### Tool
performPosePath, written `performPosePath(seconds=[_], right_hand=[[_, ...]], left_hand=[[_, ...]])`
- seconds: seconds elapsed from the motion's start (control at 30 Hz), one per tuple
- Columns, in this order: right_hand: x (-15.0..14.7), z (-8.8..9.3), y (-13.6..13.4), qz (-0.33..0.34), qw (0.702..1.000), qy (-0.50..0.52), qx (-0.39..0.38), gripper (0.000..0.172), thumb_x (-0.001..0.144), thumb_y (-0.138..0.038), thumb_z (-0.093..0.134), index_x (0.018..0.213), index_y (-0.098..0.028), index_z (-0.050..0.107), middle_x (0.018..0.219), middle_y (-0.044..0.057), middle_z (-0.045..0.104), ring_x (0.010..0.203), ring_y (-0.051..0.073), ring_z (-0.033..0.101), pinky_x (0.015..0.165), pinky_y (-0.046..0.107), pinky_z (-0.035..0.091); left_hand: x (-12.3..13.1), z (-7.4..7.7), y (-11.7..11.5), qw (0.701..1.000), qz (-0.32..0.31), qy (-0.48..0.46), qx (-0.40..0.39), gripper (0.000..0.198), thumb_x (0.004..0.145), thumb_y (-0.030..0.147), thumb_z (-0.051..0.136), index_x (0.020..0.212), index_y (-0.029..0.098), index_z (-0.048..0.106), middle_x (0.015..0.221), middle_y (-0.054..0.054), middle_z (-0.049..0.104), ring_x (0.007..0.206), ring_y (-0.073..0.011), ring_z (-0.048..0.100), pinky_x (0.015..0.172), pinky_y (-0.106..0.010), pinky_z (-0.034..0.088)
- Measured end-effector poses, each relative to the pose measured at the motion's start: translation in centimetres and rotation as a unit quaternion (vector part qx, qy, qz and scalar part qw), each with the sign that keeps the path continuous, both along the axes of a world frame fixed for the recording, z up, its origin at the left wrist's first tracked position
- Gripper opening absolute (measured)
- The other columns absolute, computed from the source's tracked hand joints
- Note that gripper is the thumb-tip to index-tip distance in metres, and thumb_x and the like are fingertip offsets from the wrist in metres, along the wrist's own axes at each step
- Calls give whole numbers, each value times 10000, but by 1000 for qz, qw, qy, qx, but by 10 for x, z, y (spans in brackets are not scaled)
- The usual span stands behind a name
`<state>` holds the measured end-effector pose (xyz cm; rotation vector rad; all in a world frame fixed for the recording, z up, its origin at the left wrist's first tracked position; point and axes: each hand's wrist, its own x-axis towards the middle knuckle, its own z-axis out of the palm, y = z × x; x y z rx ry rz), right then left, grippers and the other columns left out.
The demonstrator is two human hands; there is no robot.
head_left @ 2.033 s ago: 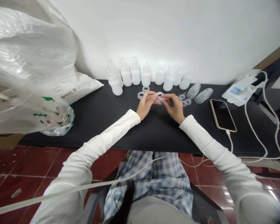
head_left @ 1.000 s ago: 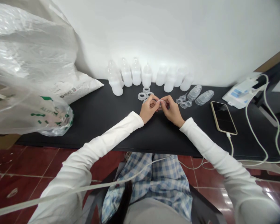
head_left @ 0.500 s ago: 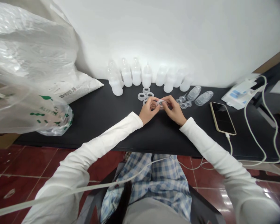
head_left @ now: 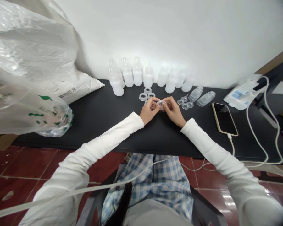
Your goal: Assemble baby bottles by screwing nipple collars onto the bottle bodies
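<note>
Between my two hands is a translucent bottle collar ring (head_left: 161, 103). My left hand (head_left: 149, 110) pinches its left side, and my right hand (head_left: 174, 111) grips its right side. Whether a nipple sits inside the ring I cannot make out. Just beyond my left hand lie several more collar rings (head_left: 143, 97), one partly hidden by my fingers. To the right of my right hand are several clear bottle nipples (head_left: 185, 106). Behind them all, by the wall, stand white baby bottles (head_left: 148, 75), those on the left topped with clear caps.
Clear bottle caps (head_left: 205, 99) lie nested at the right, near a phone (head_left: 224, 119) on a charging cable. A white power strip (head_left: 241, 94) with looping cords is farther right. Plastic bags (head_left: 54, 116) fill the left end of the black table (head_left: 103, 113).
Both hands stay on the collar ring, which has shifted very slightly left and is tilted a little differently. Nothing else on the table has moved.
</note>
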<state>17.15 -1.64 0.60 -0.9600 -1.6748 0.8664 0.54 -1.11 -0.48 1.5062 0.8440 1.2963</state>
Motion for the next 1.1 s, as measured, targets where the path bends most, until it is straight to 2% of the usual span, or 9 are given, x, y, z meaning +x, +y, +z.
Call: performPosePath(seconds=[0.17,0.33,0.47,0.63,0.73,0.83,0.97,1.1], right_hand=[[5,5,-1,11,998,-37,43,357,934,-552,624,1107,-242,585,1005,38,672,843,161,645,773,324,530],[-1,4,-2,2,999,-16,34,374,895,-572,668,1056,-247,574,886,9,638,748,146,596,699,306,506],[-8,2,-4,-7,999,-10,38,376,892,-576,672,1032,-246,559,816,-13,591,684,127,549,646,290,467],[-10,-1,-3,-19,999,2,32,376,902,-594,649,1022,-249,559,783,-21,574,655,124,526,611,283,453],[-7,-1,-3,-20,1000,-11,17,403,913,-614,621,1069,-247,567,824,-3,614,689,139,565,631,297,488],[-4,1,-4,-7,1000,-27,10,426,929,-635,580,1104,-247,580,886,18,656,740,156,616,680,318,530],[-4,4,-6,-13,999,-31,14,419,964,-632,517,1094,-241,597,892,29,682,724,157,641,674,320,541],[-7,5,-7,-33,998,-33,32,374,968,-595,537,1032,-232,596,784,6,649,660,143,603,611,292,500]], left_hand=[[0,-2,1,999,-22,-29,-18,356,837,363,767,1075,216,548,893,-9,704,848,-143,705,795,-287,581],[0,-1,2,1000,14,-11,-17,290,795,212,760,998,200,554,862,-7,702,805,-135,689,739,-259,549],[0,4,-1,999,37,8,0,255,774,178,747,935,200,551,815,11,690,731,-114,659,684,-233,518],[1,7,-3,998,53,15,-8,240,785,182,745,936,208,561,761,35,665,666,-96,633,647,-217,510],[1,4,-1,998,42,7,-44,249,801,201,750,974,209,571,722,47,637,608,-89,614,604,-212,512],[1,2,1,998,29,-17,-62,243,837,288,750,973,207,565,749,35,653,635,-98,645,624,-222,543],[-1,4,1,998,12,-24,-49,276,864,402,732,951,204,559,730,31,655,633,-102,649,616,-221,543],[-2,8,-1,1000,9,5,-23,292,862,435,728,913,204,557,687,45,626,567,-85,601,559,-207,493]])
